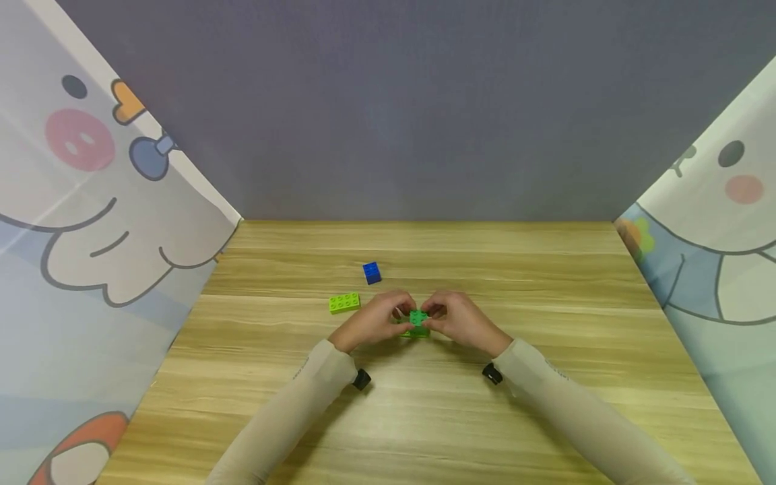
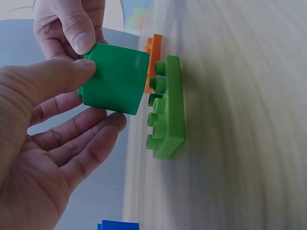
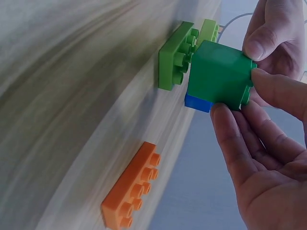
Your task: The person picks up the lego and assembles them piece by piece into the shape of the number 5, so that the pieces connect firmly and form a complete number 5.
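Observation:
Both hands hold a dark green building block between them, studs up, one hand at each side. My left hand pinches it with thumb and fingertips, and my right hand grips it likewise from the other side. In the left wrist view the block's smooth slanted face shows. Just beneath it, a lighter green flat brick lies on the table with its studs up; a narrow gap seems to part the two. An orange studded brick lies near the right hand, hidden in the head view.
A lime brick lies left of the left hand, and a small blue brick sits farther back. The wooden table meets a grey panel behind and printed panels at both sides.

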### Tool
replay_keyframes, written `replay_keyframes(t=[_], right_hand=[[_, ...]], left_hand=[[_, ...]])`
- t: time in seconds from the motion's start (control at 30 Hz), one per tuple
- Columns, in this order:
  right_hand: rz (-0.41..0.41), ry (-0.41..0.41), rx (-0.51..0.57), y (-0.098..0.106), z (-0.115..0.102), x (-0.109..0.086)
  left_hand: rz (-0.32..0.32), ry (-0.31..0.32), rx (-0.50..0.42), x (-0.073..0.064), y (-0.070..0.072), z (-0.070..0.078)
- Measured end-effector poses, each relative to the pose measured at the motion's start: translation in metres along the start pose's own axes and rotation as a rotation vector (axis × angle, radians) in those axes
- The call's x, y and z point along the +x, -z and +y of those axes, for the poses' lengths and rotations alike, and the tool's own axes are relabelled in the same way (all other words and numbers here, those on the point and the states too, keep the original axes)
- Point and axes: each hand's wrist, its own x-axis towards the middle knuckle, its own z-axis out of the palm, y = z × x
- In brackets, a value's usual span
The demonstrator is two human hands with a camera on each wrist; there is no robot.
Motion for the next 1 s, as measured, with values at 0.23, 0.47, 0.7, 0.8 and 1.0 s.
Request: replay_keyframes(t=[0.23, 0.47, 0.7, 0.8, 1.0], right_hand=[[-0.019, -0.016, -0.001, -0.002, 0.003, -0.001], [-0.021, -0.018, 0.014, -0.004, 0.006, -0.001], [-0.019, -0.032, 0.035, -0.006, 0.004, 0.0], [-0.01, -0.042, 0.042, -0.007, 0.003, 0.001], [0.014, -0.048, 0.051, -0.011, 0.002, 0.0]], left_hand=[[-0.01, -0.005, 0.009, 0.001, -0.006, -0.004], [-0.01, 0.005, 0.008, 0.001, -0.008, -0.005], [-0.011, 0.031, -0.033, -0.002, -0.009, -0.008], [-0.007, 0.043, -0.065, -0.002, -0.009, -0.009], [0.01, 0.07, -0.105, -0.004, -0.012, -0.008]])
